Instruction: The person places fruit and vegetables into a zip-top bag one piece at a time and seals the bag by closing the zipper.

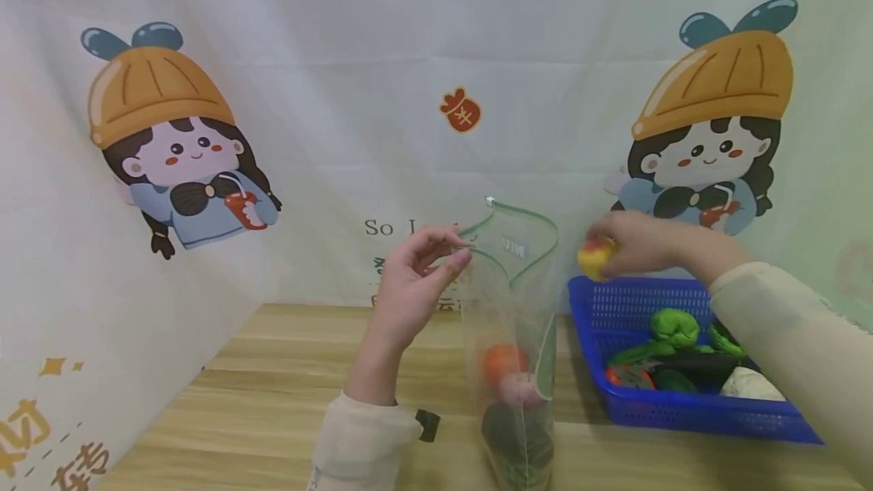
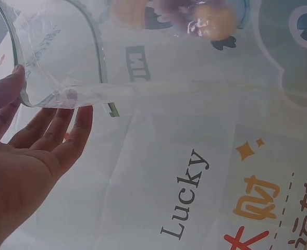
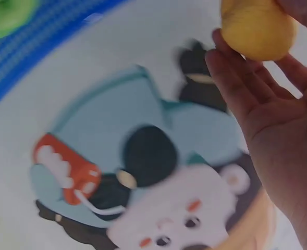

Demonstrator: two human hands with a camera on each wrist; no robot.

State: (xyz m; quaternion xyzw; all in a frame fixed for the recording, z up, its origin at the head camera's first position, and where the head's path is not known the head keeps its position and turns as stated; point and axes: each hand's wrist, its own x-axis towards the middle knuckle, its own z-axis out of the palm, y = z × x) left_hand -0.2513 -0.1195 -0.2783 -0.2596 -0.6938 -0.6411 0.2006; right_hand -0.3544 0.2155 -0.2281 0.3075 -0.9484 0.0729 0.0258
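Observation:
In the head view my left hand (image 1: 416, 279) pinches the green-edged rim of a clear zip bag (image 1: 508, 301), whose mouth gapes. Thumb and fingers hold that rim in the left wrist view too. Inside the upright bag are an orange-red round piece (image 1: 505, 362), a pinkish one (image 1: 521, 390) and dark items (image 1: 514, 430) lower down. My right hand (image 1: 637, 242) grips a yellow-and-red peach-like fruit (image 1: 596, 258) above the basket's back left corner, to the right of the bag mouth. The right wrist view shows the fruit's yellow side (image 3: 260, 31) between thumb and fingers.
A blue plastic basket (image 1: 709, 415) stands on the wooden table (image 1: 273, 400) at the right. It holds a green pepper-like piece (image 1: 675, 326), a red one (image 1: 629, 377), a white one (image 1: 750, 385) and dark vegetables. A printed cloth (image 1: 355, 120) hangs behind.

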